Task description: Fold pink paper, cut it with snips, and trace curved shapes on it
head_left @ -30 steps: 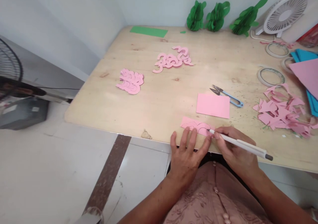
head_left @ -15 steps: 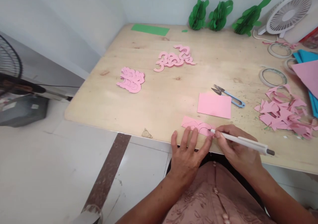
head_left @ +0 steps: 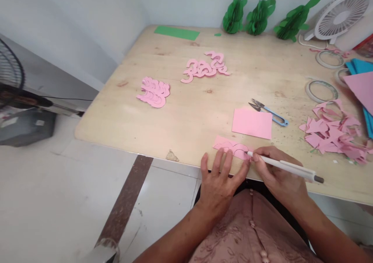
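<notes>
A small pink paper strip (head_left: 223, 142) with curved pen lines lies at the table's front edge. My left hand (head_left: 219, 181) has its fingers spread, with the tips resting on the strip's lower edge. A white pen (head_left: 287, 167) is pinched in my right hand (head_left: 279, 175), its tip touching the strip near the right end of the curves. Just behind the strip lies a plain pink paper rectangle (head_left: 252, 123). Blue-handled thread snips (head_left: 272, 113) rest against that rectangle's upper right side, blades pointing left.
Pink scraps (head_left: 335, 132) are heaped on the right, near tape rolls (head_left: 322, 91) and blue paper (head_left: 359, 66). Cut pink curved pieces (head_left: 204, 66) and a stack of scalloped ones (head_left: 154, 92) lie farther left. Green paper shapes (head_left: 258, 16) and a white fan (head_left: 340, 18) stand at the back.
The view has shifted very slightly. The curved line under the pen tip seems a little longer at the right; both hands keep almost the same place.
</notes>
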Available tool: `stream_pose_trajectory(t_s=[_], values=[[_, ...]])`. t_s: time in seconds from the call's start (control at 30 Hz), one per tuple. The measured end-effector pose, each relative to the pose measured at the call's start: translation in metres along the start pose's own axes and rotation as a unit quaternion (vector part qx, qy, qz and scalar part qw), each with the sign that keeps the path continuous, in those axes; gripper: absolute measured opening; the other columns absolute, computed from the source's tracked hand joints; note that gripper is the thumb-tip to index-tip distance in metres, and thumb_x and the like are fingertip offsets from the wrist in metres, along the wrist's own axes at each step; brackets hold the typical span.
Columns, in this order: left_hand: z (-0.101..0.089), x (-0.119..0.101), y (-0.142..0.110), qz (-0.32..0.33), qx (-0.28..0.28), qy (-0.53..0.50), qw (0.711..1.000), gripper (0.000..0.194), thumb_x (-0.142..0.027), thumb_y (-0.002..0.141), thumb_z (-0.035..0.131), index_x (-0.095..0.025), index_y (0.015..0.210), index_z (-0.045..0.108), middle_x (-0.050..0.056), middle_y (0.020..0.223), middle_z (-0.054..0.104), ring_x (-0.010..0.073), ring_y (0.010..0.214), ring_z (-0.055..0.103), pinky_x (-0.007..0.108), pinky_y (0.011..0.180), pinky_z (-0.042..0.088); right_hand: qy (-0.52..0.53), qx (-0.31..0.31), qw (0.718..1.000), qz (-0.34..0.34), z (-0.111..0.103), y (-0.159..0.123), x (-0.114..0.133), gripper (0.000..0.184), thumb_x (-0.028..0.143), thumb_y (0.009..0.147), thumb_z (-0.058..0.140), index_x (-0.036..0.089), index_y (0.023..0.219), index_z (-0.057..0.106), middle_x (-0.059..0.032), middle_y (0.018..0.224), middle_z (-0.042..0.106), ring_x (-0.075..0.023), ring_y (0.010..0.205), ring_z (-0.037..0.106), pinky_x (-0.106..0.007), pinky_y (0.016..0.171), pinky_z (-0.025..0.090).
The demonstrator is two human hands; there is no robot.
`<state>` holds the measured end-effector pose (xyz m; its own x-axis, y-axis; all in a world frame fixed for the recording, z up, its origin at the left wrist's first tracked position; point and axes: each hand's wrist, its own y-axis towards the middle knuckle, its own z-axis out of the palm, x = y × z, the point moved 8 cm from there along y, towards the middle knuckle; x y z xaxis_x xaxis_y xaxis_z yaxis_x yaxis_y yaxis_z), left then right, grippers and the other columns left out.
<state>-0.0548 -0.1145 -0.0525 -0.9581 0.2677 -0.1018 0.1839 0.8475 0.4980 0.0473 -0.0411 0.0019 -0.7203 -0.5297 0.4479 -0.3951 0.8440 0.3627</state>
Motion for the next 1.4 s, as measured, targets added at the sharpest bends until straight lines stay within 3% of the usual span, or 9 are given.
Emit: stream_pose_trajectory(t_s=[0.63,1.17,1.4], values=[[0.001,0.001,0.0,-0.005,0.013,-0.008,1.0,0.048,-0.023,0.084,0.059,-0.035,0.13,0.052,0.011,0.135,0.052,0.0325,0.131,0.041,0.06,0.108,0.019,-0.024,0.019,0.999,-0.009,0.001,-0.006,0.004,0.018,0.028,0.091,0.051,0.017,0.078,0.059,-0.003,0.072,0.066,-0.0157,0.064,0.063,-0.027,0.06,0.044],[-0.001,0.001,0.0,-0.009,-0.007,-0.013,1.0,0.044,-0.024,0.084,0.061,-0.035,0.127,0.054,0.011,0.134,0.053,0.0315,0.129,0.044,0.059,0.108,0.021,-0.024,0.016,0.999,-0.031,-0.002,-0.001,0.014,0.018,0.026,0.09,0.05,0.018,0.075,0.056,-0.0004,0.065,0.063,-0.0118,0.056,0.057,-0.023,0.056,0.042],[-0.001,0.001,0.0,-0.009,-0.008,-0.018,1.0,0.043,-0.024,0.084,0.061,-0.034,0.126,0.055,0.011,0.134,0.053,0.0315,0.129,0.044,0.059,0.107,0.022,0.011,0.045,0.999,0.02,0.002,0.001,0.008,0.021,0.029,0.089,0.05,0.019,0.071,0.056,0.0025,0.06,0.059,-0.0101,0.048,0.05,-0.023,0.05,0.038]])
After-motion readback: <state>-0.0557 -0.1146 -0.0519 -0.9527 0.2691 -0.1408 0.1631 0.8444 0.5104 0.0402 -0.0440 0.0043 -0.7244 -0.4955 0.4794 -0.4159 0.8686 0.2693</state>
